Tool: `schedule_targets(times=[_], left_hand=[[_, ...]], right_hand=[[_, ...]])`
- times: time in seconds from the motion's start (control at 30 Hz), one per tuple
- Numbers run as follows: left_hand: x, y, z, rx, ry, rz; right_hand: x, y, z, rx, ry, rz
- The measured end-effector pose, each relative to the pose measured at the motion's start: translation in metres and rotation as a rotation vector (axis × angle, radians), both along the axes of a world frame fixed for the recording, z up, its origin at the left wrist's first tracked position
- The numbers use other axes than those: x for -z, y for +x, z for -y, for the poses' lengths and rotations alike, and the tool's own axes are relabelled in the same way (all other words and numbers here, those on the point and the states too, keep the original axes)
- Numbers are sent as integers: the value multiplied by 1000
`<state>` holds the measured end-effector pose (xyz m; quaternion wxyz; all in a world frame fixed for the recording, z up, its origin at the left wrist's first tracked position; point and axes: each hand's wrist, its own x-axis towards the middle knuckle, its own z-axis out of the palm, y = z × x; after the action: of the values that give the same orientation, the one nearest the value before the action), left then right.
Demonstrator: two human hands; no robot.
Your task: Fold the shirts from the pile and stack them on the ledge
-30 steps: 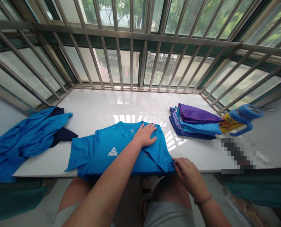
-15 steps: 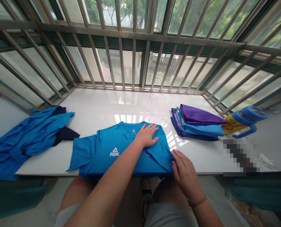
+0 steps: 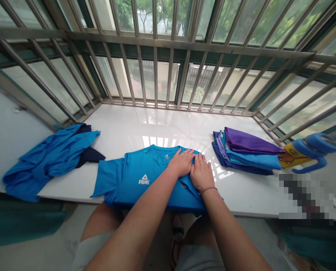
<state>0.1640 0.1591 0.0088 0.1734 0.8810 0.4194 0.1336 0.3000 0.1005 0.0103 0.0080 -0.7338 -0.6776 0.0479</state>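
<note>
While the left hand [image 3: 181,162] stays flat on the blue PEAK T-shirt [image 3: 134,180], the right hand [image 3: 201,173] has left the hem and now presses, fingers spread, on the folded-in sleeve.

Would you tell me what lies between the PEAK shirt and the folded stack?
Only bare white sill, in the head view, separates the PEAK shirt from the folded stack.

Bay-window kind of spot — a glossy white tabletop [image 3: 145,126] with metal security bars [image 3: 156,71] wrapping around the back and both sides, glass panes behind them. Daylight's coming through and bouncing off the shiny surface, and outside you can see green trees [image 3: 168,11] and a fence. Below the ledge it's a pale, plain floor [image 3: 57,248].
</note>
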Motion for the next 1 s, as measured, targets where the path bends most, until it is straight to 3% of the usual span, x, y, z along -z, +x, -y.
schedule_targets(times=[0.23, 0.33, 0.43, 0.5, 0.6, 0.67, 0.73, 0.8, 0.87, 1.0], left_hand=[[-4, 1, 19, -63, 104, 20], [-12, -25, 43, -153, 183, 92], [-24, -93, 73, -381, 257, 132], [-32, -156, 94, -657, 279, 71], [-38, -246, 122, -1141, 236, -211], [-37, -288, 134, -1303, 142, -367], [-33, -312, 140, -1294, 77, -410], [-31, -322, 141, -1196, 44, -373], [-33, -323, 138, -1142, -9, -286], [-47, -308, 141, -1216, -49, -13]], right_hand=[[-7, -3, 1, 43, -63, 23], [-8, -5, 0, 58, -65, 36], [-7, -5, 0, 59, -49, 43], [-7, -5, 1, 55, -40, 43], [-8, -5, 1, 52, -38, 40], [-7, -5, 1, 53, -39, 40], [-7, -5, 0, 54, -40, 40], [-6, -4, 0, 55, -40, 37], [-5, -4, 0, 57, -36, 31], [-3, -3, -1, 57, -25, 12]])
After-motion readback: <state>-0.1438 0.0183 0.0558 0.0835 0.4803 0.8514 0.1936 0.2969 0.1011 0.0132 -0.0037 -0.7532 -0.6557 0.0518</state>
